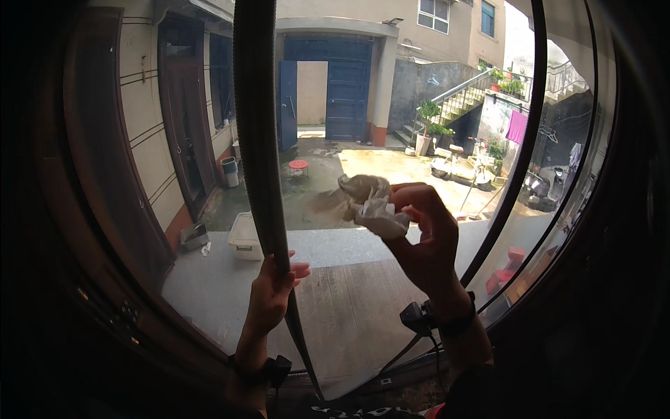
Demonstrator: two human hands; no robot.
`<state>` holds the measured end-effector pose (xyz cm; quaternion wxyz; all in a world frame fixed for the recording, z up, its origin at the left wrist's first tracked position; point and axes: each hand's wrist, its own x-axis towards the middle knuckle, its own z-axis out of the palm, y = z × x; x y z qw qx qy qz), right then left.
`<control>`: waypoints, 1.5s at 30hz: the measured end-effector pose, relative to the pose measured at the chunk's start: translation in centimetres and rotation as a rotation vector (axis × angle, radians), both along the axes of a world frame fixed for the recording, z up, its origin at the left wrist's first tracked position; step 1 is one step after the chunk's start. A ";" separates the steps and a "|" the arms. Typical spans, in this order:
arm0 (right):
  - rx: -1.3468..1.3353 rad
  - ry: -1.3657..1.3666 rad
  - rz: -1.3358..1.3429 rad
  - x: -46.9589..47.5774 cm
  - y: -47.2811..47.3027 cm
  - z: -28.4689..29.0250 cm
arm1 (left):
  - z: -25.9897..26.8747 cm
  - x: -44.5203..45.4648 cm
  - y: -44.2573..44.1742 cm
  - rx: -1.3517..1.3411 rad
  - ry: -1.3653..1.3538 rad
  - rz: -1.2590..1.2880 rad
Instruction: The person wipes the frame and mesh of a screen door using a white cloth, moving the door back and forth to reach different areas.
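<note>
My left hand (269,298) is wrapped around a dark upright door edge (259,131), thumb in front and fingertips showing on its right side. To the right, my raised right hand (432,235) pinches a crumpled, greyish-white tissue or cloth (374,204) between thumb and fingers. The wad is held up before a glass pane (356,293). A brownish blur beside the wad looks like a smudge or reflection. Whether the wad touches the glass cannot be told. Black devices on straps sit on both wrists, each with a cable.
A dark frame bar (515,199) bounds the pane on the right. Beyond the glass are a wooden-looking mat or board (350,309), a plastic bin (245,243), a red stool (298,165), a blue gate (348,89) and a scooter (455,165). A sill runs along the bottom.
</note>
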<state>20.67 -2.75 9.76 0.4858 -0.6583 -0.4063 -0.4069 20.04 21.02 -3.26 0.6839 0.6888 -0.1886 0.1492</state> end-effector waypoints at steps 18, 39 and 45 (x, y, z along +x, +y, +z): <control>-0.284 -0.649 -0.606 8.7 -3.4 4.0 | -1.3 2.0 -2.4 0.002 -0.203 0.114; -0.294 -0.640 -0.929 4.7 -19.3 16.6 | -3.2 2.7 -7.0 0.051 -0.344 0.545; -0.311 -0.335 -0.815 7.1 -19.9 -0.4 | -3.2 1.3 -7.3 0.112 -0.336 0.630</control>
